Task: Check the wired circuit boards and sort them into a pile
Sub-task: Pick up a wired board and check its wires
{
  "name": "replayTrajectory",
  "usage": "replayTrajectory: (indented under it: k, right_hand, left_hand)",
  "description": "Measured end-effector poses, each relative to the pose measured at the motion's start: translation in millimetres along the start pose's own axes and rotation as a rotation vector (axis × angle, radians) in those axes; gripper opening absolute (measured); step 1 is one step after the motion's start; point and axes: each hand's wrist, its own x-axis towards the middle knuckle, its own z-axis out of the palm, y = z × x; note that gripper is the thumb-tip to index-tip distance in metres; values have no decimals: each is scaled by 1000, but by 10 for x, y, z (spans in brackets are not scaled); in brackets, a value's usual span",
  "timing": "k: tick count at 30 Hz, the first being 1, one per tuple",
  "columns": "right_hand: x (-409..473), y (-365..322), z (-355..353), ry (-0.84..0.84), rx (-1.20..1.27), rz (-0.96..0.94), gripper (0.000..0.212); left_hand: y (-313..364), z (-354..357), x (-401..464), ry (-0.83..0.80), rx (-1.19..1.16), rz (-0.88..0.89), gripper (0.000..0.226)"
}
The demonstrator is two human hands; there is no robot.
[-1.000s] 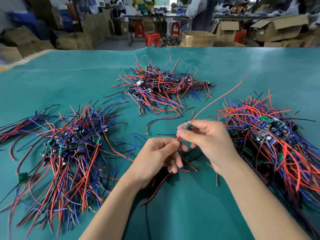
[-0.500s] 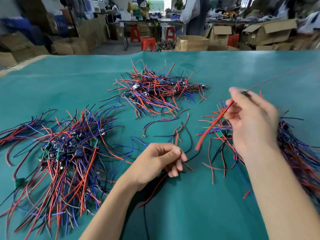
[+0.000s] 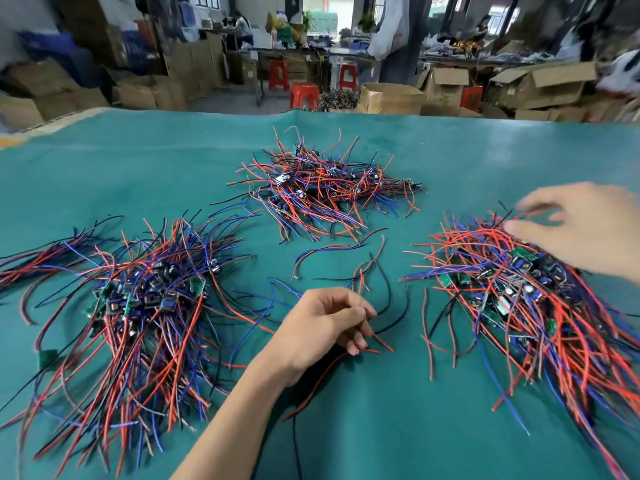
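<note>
Three heaps of small green circuit boards with red, blue and black wires lie on the teal table [image 3: 363,427]: a left pile [image 3: 149,299], a far pile [image 3: 322,192] and a right pile [image 3: 512,292]. My left hand [image 3: 322,323] rests at the centre with curled fingers, thumb against forefinger, and red and black wires trail out from under its palm. My right hand [image 3: 581,230] is blurred, its fingers spread, and it hovers over the far edge of the right pile holding nothing.
A few loose wires [image 3: 346,251] lie between the piles. Beyond the table's far edge stand cardboard boxes [image 3: 391,98], red stools [image 3: 304,95] and work benches where a person sits in the distance.
My right hand carried the wired board away from my left hand out to the right pile. It now has spread fingers and no board. The left hand has stayed put.
</note>
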Motion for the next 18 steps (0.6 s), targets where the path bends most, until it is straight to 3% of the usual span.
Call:
replayTrajectory:
  k: [3, 6, 10, 18]
  right_hand:
    - [185, -599, 156, -162, 209, -192, 12]
    - [529, -1140, 626, -303, 224, -295, 16]
    - [871, -1448, 1320, -310, 192, -111, 28]
    - [963, -1442, 1591, -253, 296, 71, 17]
  left_hand:
    - [8, 1, -6, 10, -5, -4, 16]
    - [11, -4, -4, 13, -23, -3, 16]
    - [15, -3, -5, 12, -33, -2, 15]
    - [5, -15, 2, 15, -26, -14, 16]
